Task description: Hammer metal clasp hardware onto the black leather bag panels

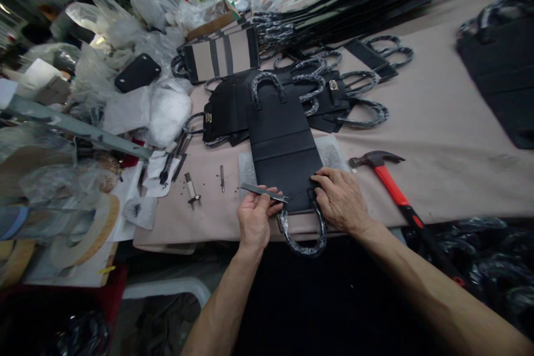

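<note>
A black handbag panel [283, 147] lies flat in front of me, a plastic-wrapped handle at each end. Between the thumb and fingers of my left hand [256, 217] is a slim, flat metal tool [251, 188], probably tweezers. Its narrow tip rests over the panel's near edge, by the foot of the near handle [306, 250]. My right hand [340, 197] is closed on the panel's right edge, fingers curled beside the handle's other foot. Under the panel a pale speckled slab [331, 150] shows at both sides.
A red-handled claw hammer [390, 181] lies to the right. On the left are a small punch [222, 178] and a white-handled tool [191, 189]. More black bag pieces [229, 103] are heaped behind, and clear plastic bags [167, 111] crowd the left. Another black bag [504, 67] lies far right.
</note>
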